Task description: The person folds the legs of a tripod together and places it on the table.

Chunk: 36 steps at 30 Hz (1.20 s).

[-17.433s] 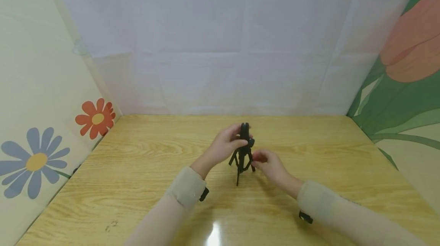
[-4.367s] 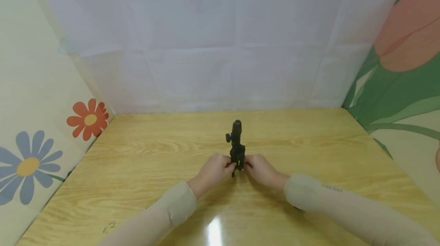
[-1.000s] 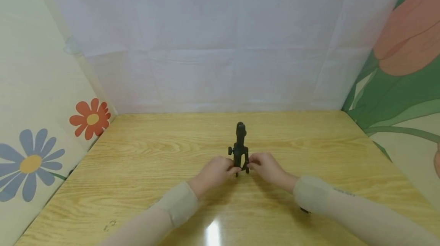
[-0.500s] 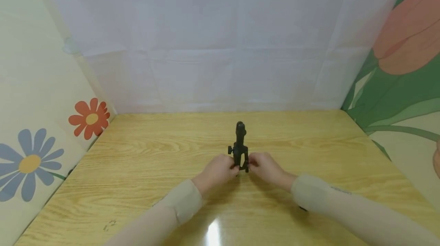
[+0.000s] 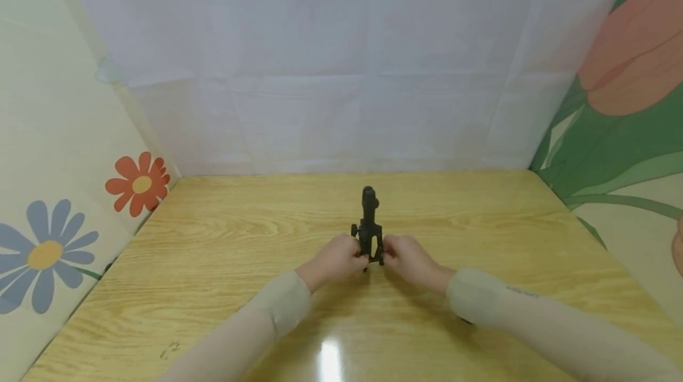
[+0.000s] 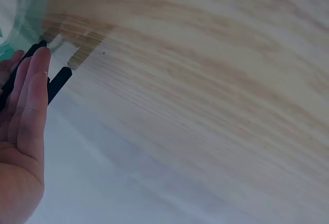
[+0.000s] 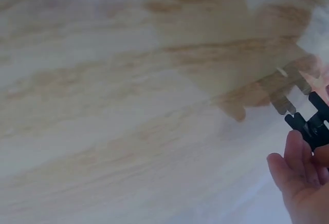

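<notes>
The black tripod [image 5: 369, 211] was held upright at the middle of the table [image 5: 240, 234], its column topmost and a round knob [image 5: 354, 230] jutting left. Its legs [image 5: 380, 242] hung downward, slightly parted with a slim gap between, the left hand [image 5: 337, 258] gripping the left side, the right hand [image 5: 411, 257] pinching the right leg.

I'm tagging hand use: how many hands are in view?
2: the left hand at the lower left of the black tripod, and the right hand at its lower right. Some fingers are hidden, but no hand seems to be.
</notes>
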Each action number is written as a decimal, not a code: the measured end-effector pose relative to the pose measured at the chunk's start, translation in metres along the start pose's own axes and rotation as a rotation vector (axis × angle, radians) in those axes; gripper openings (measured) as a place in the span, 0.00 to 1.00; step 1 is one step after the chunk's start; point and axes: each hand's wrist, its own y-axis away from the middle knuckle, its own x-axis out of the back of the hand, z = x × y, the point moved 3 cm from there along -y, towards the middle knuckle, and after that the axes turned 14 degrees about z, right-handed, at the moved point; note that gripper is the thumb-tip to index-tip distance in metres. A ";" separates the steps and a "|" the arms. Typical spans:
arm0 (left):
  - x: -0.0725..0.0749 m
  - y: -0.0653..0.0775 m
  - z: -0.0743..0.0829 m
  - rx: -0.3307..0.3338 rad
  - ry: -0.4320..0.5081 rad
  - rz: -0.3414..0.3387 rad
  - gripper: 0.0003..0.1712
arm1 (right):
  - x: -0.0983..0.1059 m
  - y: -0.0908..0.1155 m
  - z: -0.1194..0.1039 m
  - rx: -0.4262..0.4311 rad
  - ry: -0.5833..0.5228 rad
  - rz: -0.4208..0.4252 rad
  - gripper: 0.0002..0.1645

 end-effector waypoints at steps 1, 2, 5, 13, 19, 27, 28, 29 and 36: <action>0.000 0.000 0.000 0.010 0.012 -0.014 0.15 | 0.000 0.000 0.000 -0.002 0.000 -0.001 0.05; 0.001 -0.001 0.000 0.017 0.022 -0.024 0.15 | 0.000 0.000 0.000 -0.005 0.001 -0.001 0.05; 0.002 -0.002 0.001 0.022 0.025 -0.039 0.16 | 0.000 -0.001 0.001 -0.008 0.002 -0.001 0.03; -0.004 -0.001 -0.002 -0.098 -0.124 0.065 0.12 | -0.001 -0.005 0.006 -0.058 -0.021 -0.008 0.04; -0.008 0.005 0.003 -0.136 -0.229 0.141 0.11 | -0.002 -0.005 0.012 -0.055 -0.011 -0.037 0.04; -0.009 0.004 0.006 -0.140 -0.212 0.148 0.11 | -0.003 -0.005 0.017 -0.007 0.004 -0.044 0.06; -0.009 0.004 0.006 -0.131 -0.187 0.138 0.11 | -0.003 -0.005 0.016 0.002 0.002 -0.044 0.06; -0.008 0.003 0.005 -0.123 -0.168 0.130 0.11 | -0.003 -0.005 0.016 0.014 0.000 -0.044 0.07; -0.007 0.001 0.005 -0.138 -0.107 0.114 0.12 | -0.005 -0.006 0.017 0.022 -0.003 -0.026 0.07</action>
